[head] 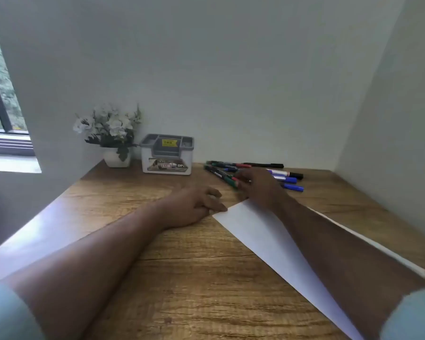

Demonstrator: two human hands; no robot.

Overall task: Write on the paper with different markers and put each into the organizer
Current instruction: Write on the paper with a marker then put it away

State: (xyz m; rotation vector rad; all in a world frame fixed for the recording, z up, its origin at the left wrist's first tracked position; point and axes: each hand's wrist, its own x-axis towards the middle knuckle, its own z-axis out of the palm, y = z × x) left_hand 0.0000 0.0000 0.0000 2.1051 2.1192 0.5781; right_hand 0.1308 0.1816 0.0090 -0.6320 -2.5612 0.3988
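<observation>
A white sheet of paper [260, 231] lies on the wooden desk [182, 266], partly under my right forearm. My left hand [194, 204] rests on the desk with its fingertips at the paper's far corner. My right hand [258, 185] reaches over a loose pile of markers [245, 171] at the back of the desk, its fingers on a green and black marker [221, 175]; whether they grip it is unclear. A white and grey organizer [167, 154] with several top compartments stands left of the markers, against the wall.
A white pot of white artificial flowers [111, 133] stands left of the organizer in the back corner. Walls close the desk at the back and on the right. A window [0, 114] is at the far left.
</observation>
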